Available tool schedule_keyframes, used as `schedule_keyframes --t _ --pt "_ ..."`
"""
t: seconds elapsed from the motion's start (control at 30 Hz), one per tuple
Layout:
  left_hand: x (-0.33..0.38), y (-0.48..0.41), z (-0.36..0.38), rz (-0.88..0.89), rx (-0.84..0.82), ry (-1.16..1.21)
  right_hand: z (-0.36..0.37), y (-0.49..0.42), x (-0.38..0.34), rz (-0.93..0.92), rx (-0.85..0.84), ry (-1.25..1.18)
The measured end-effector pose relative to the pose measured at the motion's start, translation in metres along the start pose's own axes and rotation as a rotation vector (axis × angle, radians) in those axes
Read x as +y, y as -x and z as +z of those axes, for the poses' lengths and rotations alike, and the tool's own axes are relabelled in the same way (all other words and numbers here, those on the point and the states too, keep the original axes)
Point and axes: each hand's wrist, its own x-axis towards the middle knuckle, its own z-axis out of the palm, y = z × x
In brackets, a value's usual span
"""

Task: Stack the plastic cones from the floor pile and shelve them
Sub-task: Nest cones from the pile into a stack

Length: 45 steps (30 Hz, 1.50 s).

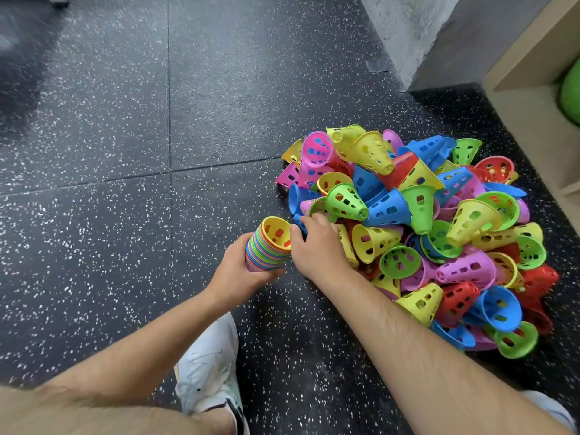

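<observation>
We see left hand wrapping multicoloured nested plastic cone stack, mouth toward perforated cone pile; right hand curls fingers there, grasp unclear.

Cone pile: moulded plastic, perforated walls, smooth, slight sheen.
Stack: same plastic, nested rims; top yellow cone is glossy inside.
Floor: black rubber-like tiles, white flecks, matt, fine grain.
Shelf unit: pale wood-look board, smooth, matt.
Pillar: grey, rough, plaster-like texture.
Shoe: white, creased leather-like upper, dull finish.
</observation>
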Motion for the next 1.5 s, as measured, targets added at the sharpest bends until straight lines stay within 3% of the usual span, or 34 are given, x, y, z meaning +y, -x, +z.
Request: schedule_keyframes --t 0.33,0.7,1.13,1.5 --pt "-0.002 0.006 -0.005 -0.011 0.0 -0.024 -0.009 0.013 0.018 -0.251 0.277 -0.063" --pt "-0.013 0.013 -0.006 -0.009 -0.017 -0.102 -0.033 0.029 0.018 -0.384 0.592 -0.157" --pt "-0.01 0.015 0.001 -0.016 -0.049 -0.118 -0.024 0.046 0.021 -0.467 0.494 -0.244" --pt "0.011 0.009 0.011 0.009 -0.049 -0.115 -0.021 0.06 0.024 -0.447 0.22 -0.243"
